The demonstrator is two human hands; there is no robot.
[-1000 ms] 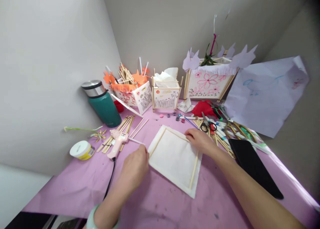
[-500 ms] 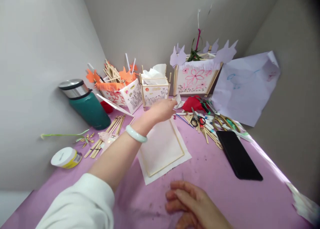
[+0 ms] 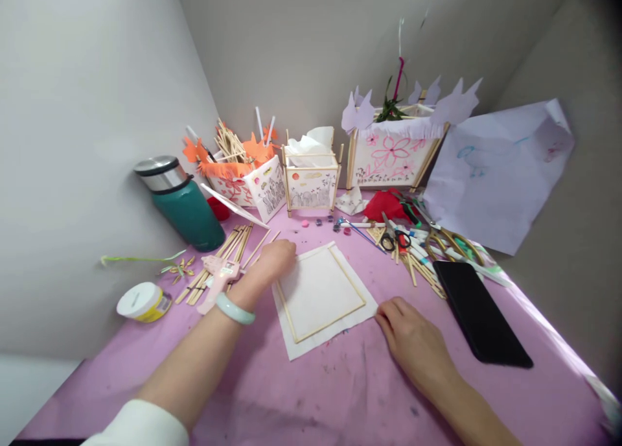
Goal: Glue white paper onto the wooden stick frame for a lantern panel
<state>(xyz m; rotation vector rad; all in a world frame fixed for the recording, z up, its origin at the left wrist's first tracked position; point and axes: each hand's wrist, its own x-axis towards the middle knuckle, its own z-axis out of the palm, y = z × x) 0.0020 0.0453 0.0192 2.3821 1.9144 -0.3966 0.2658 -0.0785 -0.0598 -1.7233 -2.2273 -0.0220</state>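
A white sheet [image 3: 323,284] with a frame of thin sticks on it lies on the pink-purple tablecloth. My left hand [image 3: 276,261], with a pale green bangle at its wrist, is closed at the sheet's upper left corner; its fingertips are partly hidden, so what they hold is unclear. My right hand [image 3: 408,339] rests at the sheet's right corner, thumb and fingers pinching its edge. Left of the sheet lie a pink glue gun [image 3: 221,279] and several thin sticks [image 3: 238,242].
A teal bottle [image 3: 187,212] and a white tub [image 3: 138,302] stand left. Decorated paper boxes [image 3: 311,187] line the back. Scissors [image 3: 389,235], markers, sticks and a black phone [image 3: 481,316] lie right. Small beads [image 3: 319,222] sit behind the sheet.
My left hand has drawn back and left from behind the sheet to its upper left corner. My right hand has moved forward and right onto the sheet's right corner. The view has shifted slightly.
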